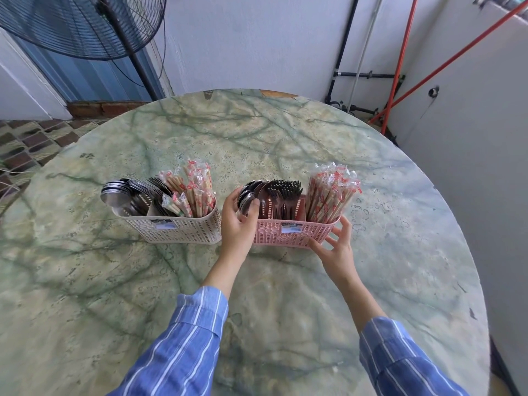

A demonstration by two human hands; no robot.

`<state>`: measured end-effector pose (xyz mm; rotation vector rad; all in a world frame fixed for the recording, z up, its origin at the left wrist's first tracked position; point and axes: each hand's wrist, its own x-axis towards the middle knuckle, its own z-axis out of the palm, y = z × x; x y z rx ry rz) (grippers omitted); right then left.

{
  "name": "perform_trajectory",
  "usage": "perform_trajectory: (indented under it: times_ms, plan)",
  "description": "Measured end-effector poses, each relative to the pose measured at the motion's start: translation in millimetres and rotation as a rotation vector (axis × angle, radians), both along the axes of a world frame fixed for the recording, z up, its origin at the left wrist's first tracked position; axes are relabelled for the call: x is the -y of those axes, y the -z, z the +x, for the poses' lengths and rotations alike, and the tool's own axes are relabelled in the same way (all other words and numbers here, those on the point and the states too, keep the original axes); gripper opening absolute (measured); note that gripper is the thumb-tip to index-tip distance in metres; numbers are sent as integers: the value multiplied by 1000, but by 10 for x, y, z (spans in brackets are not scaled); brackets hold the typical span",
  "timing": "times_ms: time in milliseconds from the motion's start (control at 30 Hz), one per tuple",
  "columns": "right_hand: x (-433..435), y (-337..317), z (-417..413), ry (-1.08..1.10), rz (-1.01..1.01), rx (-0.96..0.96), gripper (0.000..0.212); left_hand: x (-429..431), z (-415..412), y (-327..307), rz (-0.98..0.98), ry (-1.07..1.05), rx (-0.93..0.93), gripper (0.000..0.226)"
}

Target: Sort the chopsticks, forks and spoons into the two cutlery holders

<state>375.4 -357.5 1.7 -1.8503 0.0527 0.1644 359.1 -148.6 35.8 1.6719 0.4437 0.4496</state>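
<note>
Two cutlery holders stand side by side on the round table. The cream holder [183, 228] on the left holds spoons [120, 192], forks and wrapped chopsticks [194, 190]. The pink holder [288, 234] on the right holds spoons [247, 192] at its left end, dark forks [285, 195] in the middle and wrapped chopsticks [331, 192] at its right end. My left hand [238, 221] grips the pink holder's left end, thumb over the rim by the spoons. My right hand [337, 247] touches its right front corner with spread fingers.
The green marbled table [257, 295] fills the view, its edge curving away at right. A standing fan [85, 24] is at the back left. Red broom handles [400, 67] and pipes lean on the white wall behind. Tiled floor shows at left.
</note>
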Motion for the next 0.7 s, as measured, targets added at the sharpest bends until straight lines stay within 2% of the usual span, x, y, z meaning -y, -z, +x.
perform_trajectory:
  times_ms: [200,333,400,467,600,700]
  plan:
    - [-10,9,-8,4,-6,-4,82,5,-91,11,-65,53,-12,48]
    - [-27,19,-41,22,-30,4,80,-71,-275,134,-69,137,-90,65]
    - [-46,25,-82,34,-24,-3,79,-88,-413,178,-84,168,-102,64]
    - [-72,38,-148,48,-17,4,79,-101,-603,242,-92,136,-125,58]
    - [-120,56,-277,75,-1,-25,79,-244,-961,389,-66,101,-181,20]
    - [-107,85,-447,105,-22,-60,68,-302,-1399,500,-74,80,-202,15]
